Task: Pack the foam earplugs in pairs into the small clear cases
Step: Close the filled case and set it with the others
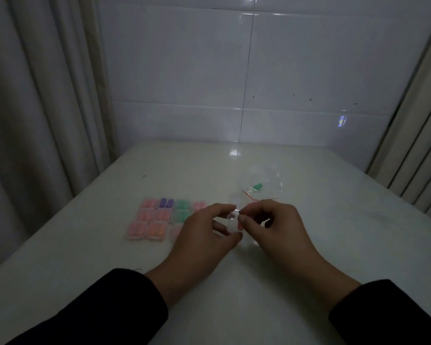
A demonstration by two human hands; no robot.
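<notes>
A small clear case (232,222) is held just above the white table (334,220) between both hands. My left hand (204,232) grips its left side with thumb and fingers, and my right hand (271,225) pinches its right edge. Left of the hands lie several filled cases in rows: pink ones (147,220), a purple one (166,203) and green ones (182,207). Behind the hands a clear plastic bag (264,183) holds a green earplug (256,186). Whether anything is inside the held case is not visible.
A tiled wall stands behind the table. Curtains (35,120) hang at the left and the right edge. The table's left edge runs diagonally near the rows of cases. The light is dim.
</notes>
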